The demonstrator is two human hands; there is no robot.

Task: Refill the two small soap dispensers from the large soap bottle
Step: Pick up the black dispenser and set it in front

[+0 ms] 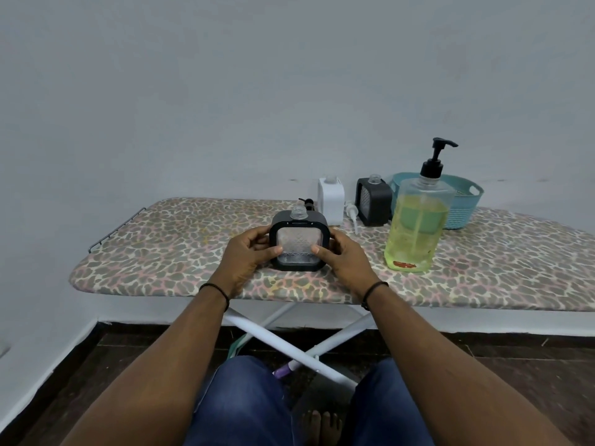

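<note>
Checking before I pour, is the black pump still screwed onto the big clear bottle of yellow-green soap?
Yes, the black pump sits upright on the neck of the big clear bottle of yellow-green soap, closing it.

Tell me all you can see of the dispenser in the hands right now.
The black-framed dispenser is squarish with a clear patterned front panel and an open threaded neck, pump off. It stands upright on the ironing board, looking nearly empty. The left hand and right hand grip its sides, thumbs on the front.
</note>
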